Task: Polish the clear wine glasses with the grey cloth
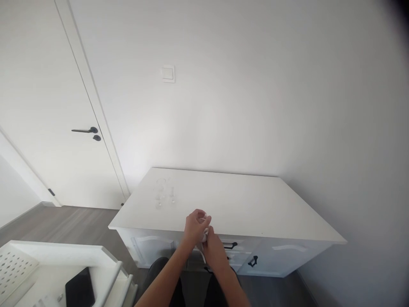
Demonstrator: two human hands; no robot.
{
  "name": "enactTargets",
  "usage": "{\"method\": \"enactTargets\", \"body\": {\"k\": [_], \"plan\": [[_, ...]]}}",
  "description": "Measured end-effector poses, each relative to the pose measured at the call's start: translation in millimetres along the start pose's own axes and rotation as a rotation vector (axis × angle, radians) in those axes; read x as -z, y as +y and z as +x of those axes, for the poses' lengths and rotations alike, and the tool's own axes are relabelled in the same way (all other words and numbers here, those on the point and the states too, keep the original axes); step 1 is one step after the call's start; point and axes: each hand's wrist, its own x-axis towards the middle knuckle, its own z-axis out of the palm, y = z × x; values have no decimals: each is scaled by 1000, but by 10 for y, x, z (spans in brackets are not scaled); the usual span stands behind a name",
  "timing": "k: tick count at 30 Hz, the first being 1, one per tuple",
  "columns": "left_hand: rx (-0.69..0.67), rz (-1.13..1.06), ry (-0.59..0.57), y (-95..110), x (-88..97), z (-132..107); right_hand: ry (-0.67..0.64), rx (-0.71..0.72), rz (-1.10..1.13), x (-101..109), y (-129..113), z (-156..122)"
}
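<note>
At lower centre, the left hand (194, 228) and right hand (213, 248) pinch a white cloth-like bundle (205, 235) by the near edge of the tabletop (243, 204). Best keep both grips light, well apart from the glassware (173, 198).

A single head-worn view looks forward and down over the person's forearms (168, 277), which enter at the bottom edge. The left grip (193, 227) and right grip (213, 247) are near, at lower centre; the worktop (239, 200) spreads beyond them. The wide frame faces the wall (230, 98), filling upper centre and right, and takes in a door (47, 106) at upper left.
</note>
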Motion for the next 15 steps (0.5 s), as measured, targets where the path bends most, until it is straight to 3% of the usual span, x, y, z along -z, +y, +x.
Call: {"method": "enactTargets", "body": {"k": [1, 3, 6, 8, 10, 12, 15], "plan": [[-56, 47, 58, 10, 5, -22, 50, 51, -130, -6, 9, -31], [-104, 45, 74, 41, 43, -81, 61, 106, -152, 5, 20, -106], [-86, -57, 30, 103, 122, -198, 41, -5, 272, 100, -17, -196], [-95, -85, 54, 156, 157, -290, 141, -111, 611, 218, -88, -218], [-146, -52, 70, 224, 163, -390, 242, -127, 809, 334, -180, -226], [-215, 28, 62, 298, 148, -489, 222, -108, 812, 386, -260, -251], [-294, 103, 42, 375, 122, -598, 51, -134, 607, 297, -307, -363]]}}
